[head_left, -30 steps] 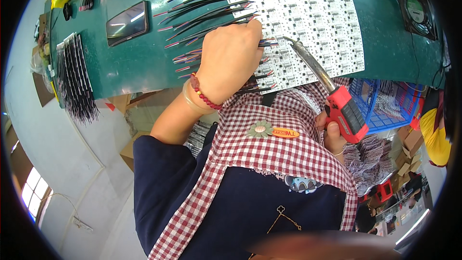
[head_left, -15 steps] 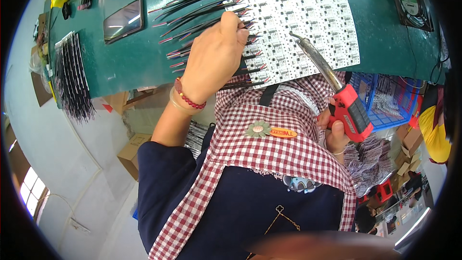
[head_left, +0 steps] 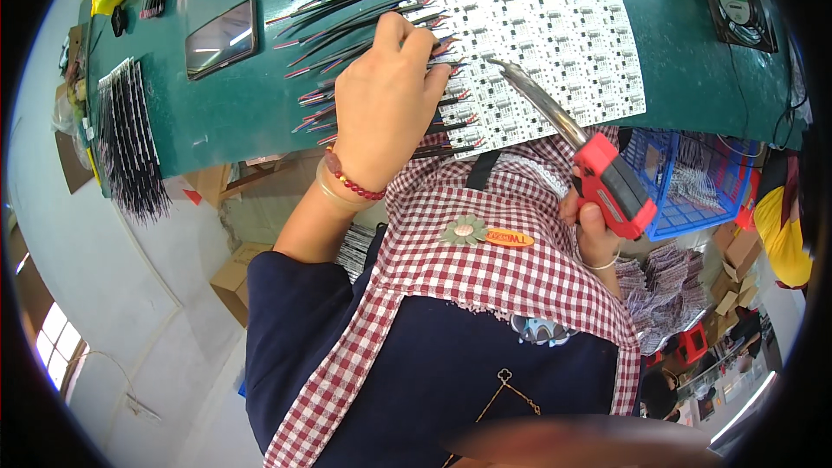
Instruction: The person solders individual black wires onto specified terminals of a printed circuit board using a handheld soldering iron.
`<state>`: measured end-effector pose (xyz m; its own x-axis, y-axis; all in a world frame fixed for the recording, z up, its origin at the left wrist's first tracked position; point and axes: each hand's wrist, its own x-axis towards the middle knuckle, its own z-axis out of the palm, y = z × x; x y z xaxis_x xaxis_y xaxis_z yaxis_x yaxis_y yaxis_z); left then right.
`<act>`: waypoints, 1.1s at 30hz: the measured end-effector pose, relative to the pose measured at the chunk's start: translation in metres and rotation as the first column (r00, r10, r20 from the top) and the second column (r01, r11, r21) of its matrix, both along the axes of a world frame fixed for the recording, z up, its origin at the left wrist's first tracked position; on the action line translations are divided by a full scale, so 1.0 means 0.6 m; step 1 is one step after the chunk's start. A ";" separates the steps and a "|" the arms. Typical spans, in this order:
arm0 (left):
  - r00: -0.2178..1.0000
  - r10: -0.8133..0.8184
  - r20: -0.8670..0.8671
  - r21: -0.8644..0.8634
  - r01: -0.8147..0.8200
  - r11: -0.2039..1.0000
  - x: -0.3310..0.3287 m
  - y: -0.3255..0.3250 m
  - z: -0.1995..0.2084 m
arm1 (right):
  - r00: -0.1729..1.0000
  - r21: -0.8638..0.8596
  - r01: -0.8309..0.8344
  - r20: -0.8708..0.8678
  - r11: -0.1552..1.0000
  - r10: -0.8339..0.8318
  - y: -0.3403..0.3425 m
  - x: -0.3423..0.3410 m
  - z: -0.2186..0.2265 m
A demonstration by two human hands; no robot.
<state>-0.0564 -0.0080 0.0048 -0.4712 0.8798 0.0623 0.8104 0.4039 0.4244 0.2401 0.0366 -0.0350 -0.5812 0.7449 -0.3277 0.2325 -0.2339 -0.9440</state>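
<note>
Plainly, right fingers (head_left: pixel 593 221) curled around soldering iron (head_left: pixel 614 185).

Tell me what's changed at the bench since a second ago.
The left hand has moved left and slightly forward along the wires, fingers more spread; whether it let go of a wire can't be told. The iron has shifted left across the board. The right hand still holds it; board, phone and fan stayed put.

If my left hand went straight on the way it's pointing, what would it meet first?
Probably the black wires just beyond your left hand, their ends overlapping the white circuit sheet; depth is unclear.
</note>
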 end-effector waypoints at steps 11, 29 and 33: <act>0.997 -0.068 -0.024 -0.071 0.066 0.995 0.003 0.003 -0.007 | 0.997 -0.012 -0.067 0.031 0.998 0.067 -0.001 -0.035 0.004; 0.997 -0.072 -0.035 -0.070 0.070 0.995 0.003 0.007 -0.005 | 0.999 -0.069 -0.023 -0.036 0.997 0.021 -0.002 -0.038 0.011; 0.997 -0.066 -0.032 -0.046 0.065 0.997 0.004 0.010 -0.008 | 0.999 -0.025 -0.032 -0.006 0.999 0.032 -0.009 -0.039 0.001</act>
<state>-0.0541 -0.0017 0.0000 -0.4110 0.9109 0.0370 0.8489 0.3676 0.3798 0.2169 0.0312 -0.0341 -0.6069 0.7171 -0.3428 0.2348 -0.2503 -0.9393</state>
